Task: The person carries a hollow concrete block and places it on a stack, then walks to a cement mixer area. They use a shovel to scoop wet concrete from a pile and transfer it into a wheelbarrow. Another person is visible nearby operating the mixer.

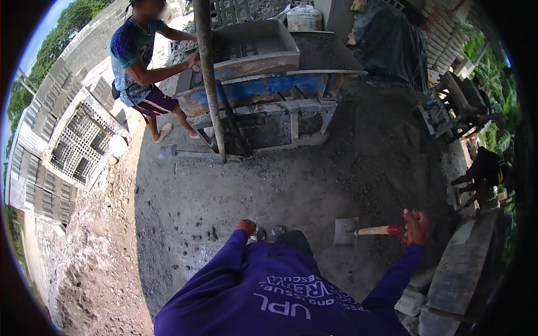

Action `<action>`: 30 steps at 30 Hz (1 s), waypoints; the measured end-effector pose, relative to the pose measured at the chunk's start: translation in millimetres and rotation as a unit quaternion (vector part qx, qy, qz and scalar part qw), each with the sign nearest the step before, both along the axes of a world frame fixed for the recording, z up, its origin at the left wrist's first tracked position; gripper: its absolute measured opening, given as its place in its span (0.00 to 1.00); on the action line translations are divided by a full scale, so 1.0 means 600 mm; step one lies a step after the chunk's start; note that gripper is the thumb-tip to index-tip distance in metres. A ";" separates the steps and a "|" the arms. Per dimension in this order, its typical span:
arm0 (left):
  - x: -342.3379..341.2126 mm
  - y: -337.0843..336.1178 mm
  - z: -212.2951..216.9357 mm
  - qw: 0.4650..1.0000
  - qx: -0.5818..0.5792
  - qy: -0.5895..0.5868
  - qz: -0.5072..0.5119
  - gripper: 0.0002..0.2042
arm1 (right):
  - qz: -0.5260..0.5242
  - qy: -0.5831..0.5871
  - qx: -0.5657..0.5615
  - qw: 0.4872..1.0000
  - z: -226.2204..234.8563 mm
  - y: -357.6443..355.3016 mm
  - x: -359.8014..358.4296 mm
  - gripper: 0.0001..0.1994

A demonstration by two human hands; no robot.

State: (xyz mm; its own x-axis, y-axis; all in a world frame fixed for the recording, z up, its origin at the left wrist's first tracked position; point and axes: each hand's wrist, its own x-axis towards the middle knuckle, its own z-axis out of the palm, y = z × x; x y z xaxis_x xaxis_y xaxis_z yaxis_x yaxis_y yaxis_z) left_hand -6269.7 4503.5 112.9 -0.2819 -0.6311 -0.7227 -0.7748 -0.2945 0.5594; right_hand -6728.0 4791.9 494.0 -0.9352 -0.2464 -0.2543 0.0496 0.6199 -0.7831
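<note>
My right hand (416, 227) is closed around the red grip of a shovel (372, 230). Its pale shaft runs leftward to a flat grey blade (345, 232) resting on the ground. My left hand (245, 226) hangs at the end of a purple sleeve, its fingers curled, with no tool showing in it. Just beside it are my shoes (277, 232), partly hidden by my body. Dark grey sandy material (314, 185) covers the ground around the blade.
Ahead stands a worn blue work table (263, 88) bearing a large mixing tray (258, 68). A co-worker (140, 61) has their hands at the tray, beside an upright pole (208, 78). Another shovel (193, 154) lies below. Concrete blocks (42, 162) are stacked left; a board (465, 257) leans right.
</note>
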 end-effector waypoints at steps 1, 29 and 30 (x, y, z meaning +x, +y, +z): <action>-0.001 -0.002 -0.003 1.000 -0.020 -0.007 -0.014 0.16 | 0.003 0.007 0.001 1.000 0.001 -0.001 -0.001 0.14; 0.037 0.031 0.064 0.892 -0.180 -0.223 -0.349 0.12 | 0.160 0.019 0.024 0.987 -0.013 -0.098 -0.021 0.19; 0.035 0.027 0.057 0.958 -0.139 -0.163 -0.191 0.11 | 0.161 0.021 0.043 0.986 -0.001 -0.094 -0.014 0.20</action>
